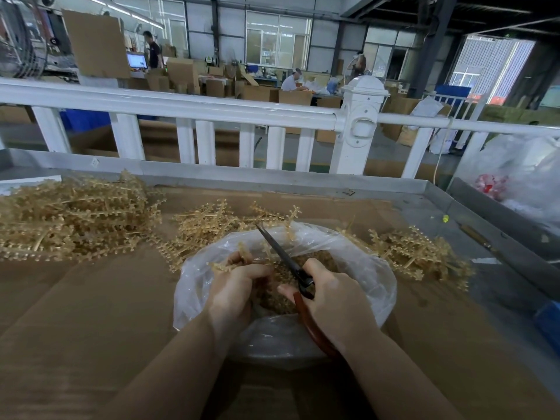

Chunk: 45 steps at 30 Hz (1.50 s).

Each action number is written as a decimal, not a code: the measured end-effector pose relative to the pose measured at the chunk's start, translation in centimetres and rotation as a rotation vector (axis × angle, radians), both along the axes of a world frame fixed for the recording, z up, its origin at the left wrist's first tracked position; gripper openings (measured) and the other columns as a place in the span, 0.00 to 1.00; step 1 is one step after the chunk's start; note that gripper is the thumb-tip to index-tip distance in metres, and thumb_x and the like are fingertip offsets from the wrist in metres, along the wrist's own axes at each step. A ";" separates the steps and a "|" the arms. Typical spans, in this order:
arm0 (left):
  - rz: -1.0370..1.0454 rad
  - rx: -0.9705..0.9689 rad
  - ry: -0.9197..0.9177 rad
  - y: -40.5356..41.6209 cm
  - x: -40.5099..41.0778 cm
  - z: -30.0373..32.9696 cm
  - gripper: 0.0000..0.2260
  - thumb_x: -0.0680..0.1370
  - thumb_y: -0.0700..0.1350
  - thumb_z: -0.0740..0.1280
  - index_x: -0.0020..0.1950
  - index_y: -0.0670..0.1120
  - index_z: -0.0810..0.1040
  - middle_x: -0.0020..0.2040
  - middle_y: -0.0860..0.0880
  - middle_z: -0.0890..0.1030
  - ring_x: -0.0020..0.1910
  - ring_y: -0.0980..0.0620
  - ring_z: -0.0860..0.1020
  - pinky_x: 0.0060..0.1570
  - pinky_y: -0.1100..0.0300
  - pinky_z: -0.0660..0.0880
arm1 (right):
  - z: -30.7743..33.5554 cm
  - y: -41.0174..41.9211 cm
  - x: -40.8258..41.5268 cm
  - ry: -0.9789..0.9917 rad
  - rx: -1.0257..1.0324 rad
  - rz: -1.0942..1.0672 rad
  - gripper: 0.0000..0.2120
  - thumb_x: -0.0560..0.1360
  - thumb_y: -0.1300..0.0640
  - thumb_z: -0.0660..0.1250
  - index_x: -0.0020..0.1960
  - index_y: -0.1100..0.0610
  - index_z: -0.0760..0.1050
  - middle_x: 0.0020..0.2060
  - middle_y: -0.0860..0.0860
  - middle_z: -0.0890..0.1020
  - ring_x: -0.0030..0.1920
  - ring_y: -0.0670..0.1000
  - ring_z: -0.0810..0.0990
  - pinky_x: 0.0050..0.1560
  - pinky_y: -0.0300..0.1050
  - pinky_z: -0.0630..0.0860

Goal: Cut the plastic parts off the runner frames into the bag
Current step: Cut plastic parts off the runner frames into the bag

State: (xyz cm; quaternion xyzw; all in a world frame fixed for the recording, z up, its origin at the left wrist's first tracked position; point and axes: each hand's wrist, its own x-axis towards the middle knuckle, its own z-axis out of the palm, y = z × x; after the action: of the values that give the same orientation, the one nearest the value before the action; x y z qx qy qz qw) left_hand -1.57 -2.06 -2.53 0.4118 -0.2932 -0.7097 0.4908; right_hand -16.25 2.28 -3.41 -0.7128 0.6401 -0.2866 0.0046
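My left hand (pixel 233 289) grips a tan runner frame (pixel 242 256) over the mouth of a clear plastic bag (pixel 360 265). My right hand (pixel 336 301) holds red-handled scissors (pixel 285 259), blades pointing up and away beside the frame. Cut tan parts (pixel 321 262) lie loose inside the bag. Heaps of runner frames sit at the left (pixel 72 216), behind the bag (pixel 206 225) and at the right (pixel 418 253).
Brown cardboard (pixel 91 313) covers the metal-rimmed table (pixel 430 189). A white railing (pixel 212 110) runs behind it. A large clear sack (pixel 521 174) stands at the right. A blue thing (pixel 550 322) shows at the right edge. People work among cartons far off.
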 end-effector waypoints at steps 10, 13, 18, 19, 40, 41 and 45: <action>-0.093 -0.034 -0.039 0.0 -0.1 -0.8 0.26 0.66 0.35 0.72 0.63 0.32 0.72 0.55 0.33 0.81 0.50 0.38 0.82 0.35 0.56 0.81 | 1.5 -0.6 0.5 -0.489 0.058 0.027 0.11 0.71 0.47 0.72 0.49 0.51 0.76 0.41 0.45 0.81 0.43 0.42 0.80 0.44 0.37 0.77; -0.124 -0.058 -0.016 -0.1 0.2 -0.9 0.25 0.62 0.36 0.73 0.58 0.36 0.75 0.52 0.36 0.82 0.48 0.41 0.83 0.37 0.56 0.80 | 2.0 -1.0 0.6 -0.640 0.106 0.058 0.12 0.68 0.58 0.75 0.45 0.47 0.76 0.37 0.46 0.82 0.39 0.41 0.81 0.39 0.33 0.77; -0.125 -0.106 0.081 -0.3 0.4 -0.9 0.28 0.63 0.36 0.73 0.62 0.38 0.72 0.55 0.35 0.80 0.50 0.39 0.81 0.45 0.50 0.81 | 2.1 -1.3 0.2 -0.820 0.065 0.011 0.15 0.68 0.67 0.73 0.44 0.49 0.75 0.31 0.48 0.82 0.31 0.42 0.81 0.31 0.34 0.74; -0.091 -0.116 0.110 -0.4 0.4 -0.8 0.28 0.62 0.36 0.72 0.62 0.39 0.72 0.55 0.36 0.79 0.49 0.41 0.80 0.44 0.52 0.80 | 2.1 -1.2 0.0 -0.835 0.039 -0.005 0.14 0.68 0.68 0.72 0.43 0.49 0.75 0.30 0.48 0.81 0.29 0.42 0.79 0.29 0.33 0.72; -0.220 -0.149 0.014 -0.5 0.7 -0.2 0.05 0.67 0.39 0.70 0.41 0.40 0.77 0.32 0.48 0.79 0.30 0.55 0.79 0.34 0.65 0.77 | 2.5 -0.7 0.5 -0.571 -0.163 -0.041 0.10 0.75 0.62 0.67 0.53 0.49 0.75 0.35 0.47 0.80 0.38 0.44 0.79 0.39 0.46 0.77; -0.224 -0.146 0.024 -0.5 0.7 -0.3 0.04 0.67 0.37 0.70 0.40 0.40 0.77 0.31 0.48 0.79 0.29 0.55 0.78 0.33 0.65 0.77 | 2.4 -0.7 0.5 -0.571 -0.162 -0.039 0.11 0.75 0.62 0.67 0.53 0.50 0.75 0.35 0.47 0.80 0.38 0.44 0.79 0.38 0.44 0.77; -0.192 -0.117 0.081 -0.6 0.7 -0.4 0.04 0.71 0.33 0.67 0.44 0.38 0.77 0.31 0.48 0.79 0.29 0.56 0.79 0.33 0.66 0.77 | 2.3 -0.8 0.3 -0.578 -0.148 -0.019 0.10 0.74 0.63 0.69 0.52 0.51 0.75 0.35 0.47 0.80 0.38 0.43 0.79 0.38 0.39 0.75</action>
State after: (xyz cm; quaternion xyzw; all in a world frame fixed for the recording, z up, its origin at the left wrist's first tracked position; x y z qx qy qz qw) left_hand -0.90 -2.68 -2.91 0.3236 -0.3521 -0.7512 0.4549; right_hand -15.95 1.49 -1.07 -0.5939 0.5961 -0.5239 0.1320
